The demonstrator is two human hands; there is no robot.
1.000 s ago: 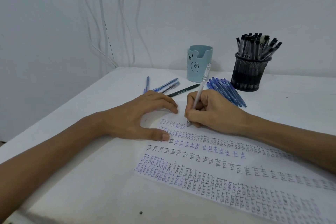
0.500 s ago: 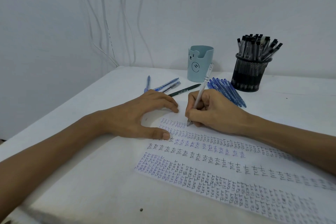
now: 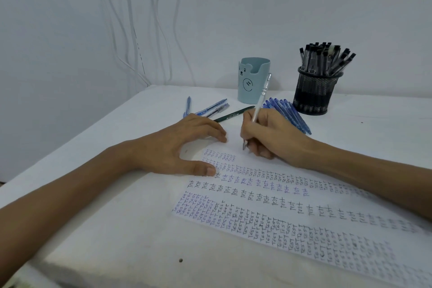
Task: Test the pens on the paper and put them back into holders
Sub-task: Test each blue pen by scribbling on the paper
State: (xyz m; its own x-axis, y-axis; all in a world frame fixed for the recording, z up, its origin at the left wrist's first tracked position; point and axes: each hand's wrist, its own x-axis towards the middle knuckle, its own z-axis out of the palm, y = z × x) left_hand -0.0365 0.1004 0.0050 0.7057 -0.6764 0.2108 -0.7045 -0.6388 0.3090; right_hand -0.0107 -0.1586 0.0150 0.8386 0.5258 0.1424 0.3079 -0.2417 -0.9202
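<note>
A white sheet of paper (image 3: 292,215) covered in rows of handwritten "test" lies on the white table. My right hand (image 3: 273,135) grips a clear white pen (image 3: 261,98) with its tip on the paper's top edge. My left hand (image 3: 177,147) rests on the paper's left corner, fingers spread. Behind stand a pale blue bear-face holder (image 3: 253,83) and a black mesh holder (image 3: 314,93) full of black pens. A bundle of blue pens (image 3: 289,112) lies behind my right hand, partly hidden.
Loose pens lie on the table behind my left hand: a dark green one (image 3: 233,114) and blue ones (image 3: 210,109). White cables (image 3: 140,49) hang down the wall in the corner. The table's left edge (image 3: 70,145) runs diagonally beside my left forearm.
The pen tip has shifted slightly right along the top row of writing. My left hand has stayed in place on the paper.
</note>
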